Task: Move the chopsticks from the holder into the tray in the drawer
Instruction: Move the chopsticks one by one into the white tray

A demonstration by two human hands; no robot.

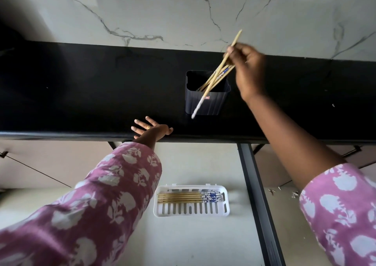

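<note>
The right hand, right of centre in the upper half of the frame, is pinched shut on one chopstick, which slants from upper right to lower left, its white tip hanging in front of the dark holder; whether the same fingers also grip the other chopsticks leaning in the holder I cannot tell; the left hand, lower and left of centre, lies spread flat and empty on the black counter near its front edge; below, in the lower middle, the white tray sits in the open drawer with several chopsticks already laid side by side along its upper part; the pinch looks high on the stick, so it could swing or slip on the way down; the low tip could also catch the holder's rim and tip it, since nothing steadies the holder.
</note>
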